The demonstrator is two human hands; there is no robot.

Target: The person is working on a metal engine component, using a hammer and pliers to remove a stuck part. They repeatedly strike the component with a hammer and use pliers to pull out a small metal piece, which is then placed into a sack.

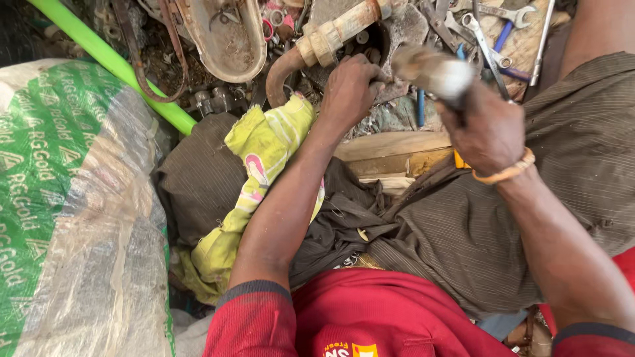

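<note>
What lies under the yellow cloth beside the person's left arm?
Under the yellow cloth shows dark brown fabric, and lower down a white and green sack beside it. The left hand reaches past it into metal parts. Whatever is directly beneath the cloth stays covered.

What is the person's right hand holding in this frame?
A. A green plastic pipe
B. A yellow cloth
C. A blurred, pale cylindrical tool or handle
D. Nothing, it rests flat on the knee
C. The right hand grips a pale, motion-blurred cylindrical piece raised above the scrap, while the green pipe and the yellow cloth lie untouched off to the left.
</note>
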